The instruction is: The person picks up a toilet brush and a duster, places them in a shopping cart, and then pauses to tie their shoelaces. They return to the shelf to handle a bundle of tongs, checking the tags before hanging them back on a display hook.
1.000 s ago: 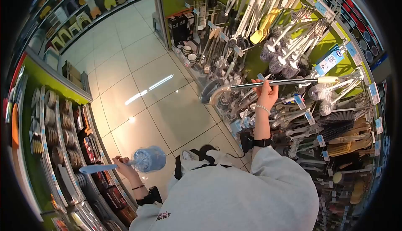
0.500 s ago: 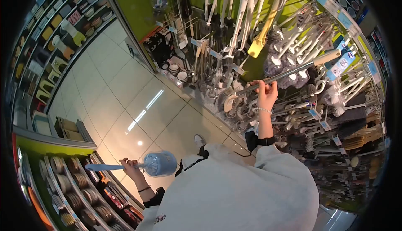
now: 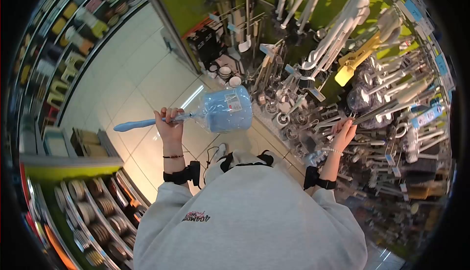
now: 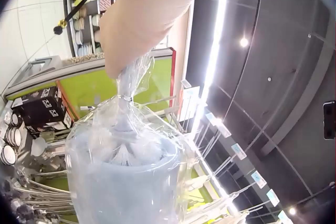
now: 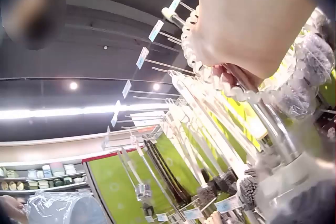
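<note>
My left hand (image 3: 170, 125) grips the light blue handle of a toilet brush (image 3: 134, 124) by its neck. The brush stands in a blue holder (image 3: 227, 108) wrapped in clear plastic, with a label on its side. In the left wrist view the bristles show through the wrap at the holder's rim (image 4: 126, 166). With its fingertips my right hand (image 3: 342, 135) holds a long-handled brush by its metal shaft (image 5: 278, 134), its cream grip end (image 3: 413, 93) slanting up to the right. Its lower end is wrapped in plastic (image 5: 302, 174), close to the display.
A rack of hanging brushes (image 3: 338, 30), with a yellow scoop-shaped tool (image 3: 360, 62), fills the right side. Small bowls (image 3: 225, 72) and a black box (image 3: 203, 42) sit at its far end. Plates stand in the lower-left shelf (image 3: 93, 211). Tiled floor (image 3: 132, 64) runs between.
My left hand has risen and swung inward, bringing the wrapped toilet brush set up in front. My right hand has moved right and lower, with the long-handled brush tilted more steeply.
</note>
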Demonstrator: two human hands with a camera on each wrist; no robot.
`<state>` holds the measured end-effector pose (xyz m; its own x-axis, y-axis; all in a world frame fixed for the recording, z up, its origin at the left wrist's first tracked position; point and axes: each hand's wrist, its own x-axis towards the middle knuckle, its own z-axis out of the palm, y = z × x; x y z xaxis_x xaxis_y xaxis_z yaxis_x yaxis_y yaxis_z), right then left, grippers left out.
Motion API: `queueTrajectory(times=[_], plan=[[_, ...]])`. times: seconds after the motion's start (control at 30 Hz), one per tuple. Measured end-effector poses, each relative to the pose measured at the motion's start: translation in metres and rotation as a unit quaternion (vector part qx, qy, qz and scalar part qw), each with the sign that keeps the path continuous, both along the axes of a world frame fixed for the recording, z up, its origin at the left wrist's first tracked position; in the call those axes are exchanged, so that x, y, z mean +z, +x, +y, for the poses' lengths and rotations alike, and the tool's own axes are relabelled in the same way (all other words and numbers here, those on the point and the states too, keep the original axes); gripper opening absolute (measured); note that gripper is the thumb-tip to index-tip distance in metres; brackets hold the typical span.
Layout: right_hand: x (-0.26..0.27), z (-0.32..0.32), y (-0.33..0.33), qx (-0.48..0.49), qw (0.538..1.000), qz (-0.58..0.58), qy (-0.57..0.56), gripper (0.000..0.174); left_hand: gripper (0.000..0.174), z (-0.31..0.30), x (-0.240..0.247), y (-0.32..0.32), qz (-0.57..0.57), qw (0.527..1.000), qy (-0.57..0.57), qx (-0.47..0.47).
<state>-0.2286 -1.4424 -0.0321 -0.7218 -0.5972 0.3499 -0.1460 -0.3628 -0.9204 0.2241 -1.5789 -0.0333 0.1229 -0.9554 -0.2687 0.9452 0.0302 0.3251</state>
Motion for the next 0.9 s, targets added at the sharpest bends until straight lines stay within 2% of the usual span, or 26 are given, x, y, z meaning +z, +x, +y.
queueTrajectory(times=[0.07,0.1,0.13,0.17,0.23,0.27,0.3,0.33,0.4,0.43,0.5,0.57,0.63,0.67,0.7,0.73,0.77,0.83,0.87,0.9], plan=[[0.004,0.007,0.019,-0.024,0.999,-0.018,0.038,0.021,0.038,-0.024,0.009,-0.002,-0.002,0.999,0.001,-0.033],[0.003,0.006,0.024,-0.038,0.998,-0.018,0.037,0.021,0.036,-0.035,0.023,-0.009,-0.075,0.996,0.045,-0.012],[-0.001,0.007,0.028,-0.066,0.995,0.032,0.070,0.020,0.035,-0.045,0.031,-0.013,-0.150,0.985,0.088,0.009],[-0.003,0.011,0.033,-0.094,0.986,0.080,0.108,0.020,0.035,-0.057,0.021,-0.006,-0.151,0.984,0.090,-0.006],[0.006,0.011,0.047,-0.120,0.977,0.110,0.141,0.019,0.032,-0.082,0.000,0.008,-0.345,0.938,-0.023,-0.015],[0.005,0.012,0.052,-0.140,0.966,0.133,0.171,0.019,0.035,-0.089,-0.005,0.005,-0.390,0.921,0.014,-0.012],[0.006,0.014,0.057,-0.162,0.953,0.156,0.201,0.020,0.035,-0.093,-0.007,0.004,-0.389,0.921,0.007,-0.032],[0.009,0.014,0.065,-0.171,0.947,0.174,0.211,0.022,0.037,-0.096,-0.010,0.004,-0.503,0.863,-0.014,-0.040],[0.009,0.019,0.080,-0.165,0.937,0.148,0.270,0.025,0.042,-0.102,-0.015,0.004,-0.702,0.708,-0.069,-0.040],[0.011,0.021,0.089,-0.164,0.931,0.140,0.294,0.026,0.042,-0.105,-0.015,0.002,-0.699,0.708,-0.082,-0.051],[0.007,0.032,0.103,-0.160,0.929,0.126,0.309,0.025,0.040,-0.110,-0.017,0.000,-0.733,0.666,-0.127,-0.057],[0.006,0.039,0.124,-0.167,0.918,0.102,0.346,0.029,0.038,-0.122,-0.022,0.005,-0.721,0.672,-0.147,-0.085],[0.005,0.048,0.141,-0.186,0.908,0.101,0.363,0.033,0.035,-0.135,-0.028,0.008,-0.603,0.770,-0.079,-0.194],[0.003,0.053,0.149,-0.184,0.901,0.096,0.382,0.035,0.035,-0.140,-0.032,0.010,-0.600,0.769,-0.085,-0.203],[0.002,0.058,0.155,-0.185,0.893,0.091,0.400,0.036,0.034,-0.147,-0.037,0.013,-0.422,0.866,-0.100,-0.250],[-0.003,0.061,0.162,-0.196,0.893,0.111,0.389,0.035,0.033,-0.154,-0.040,0.012,-0.224,0.923,-0.108,-0.292],[-0.003,0.064,0.170,-0.223,0.887,0.108,0.391,0.035,0.033,-0.159,-0.042,0.012,-0.214,0.917,-0.116,-0.316],[0.002,0.067,0.187,-0.212,0.898,0.085,0.376,0.034,0.033,-0.160,-0.044,0.007,-0.050,0.918,-0.031,-0.392],[0.002,0.071,0.193,-0.245,0.890,0.082,0.377,0.034,0.033,-0.156,-0.037,-0.006,-0.039,0.905,-0.036,-0.422],[0.001,0.077,0.198,-0.229,0.885,0.072,0.399,0.034,0.032,-0.146,-0.026,-0.016,-0.100,0.910,0.014,-0.402]])
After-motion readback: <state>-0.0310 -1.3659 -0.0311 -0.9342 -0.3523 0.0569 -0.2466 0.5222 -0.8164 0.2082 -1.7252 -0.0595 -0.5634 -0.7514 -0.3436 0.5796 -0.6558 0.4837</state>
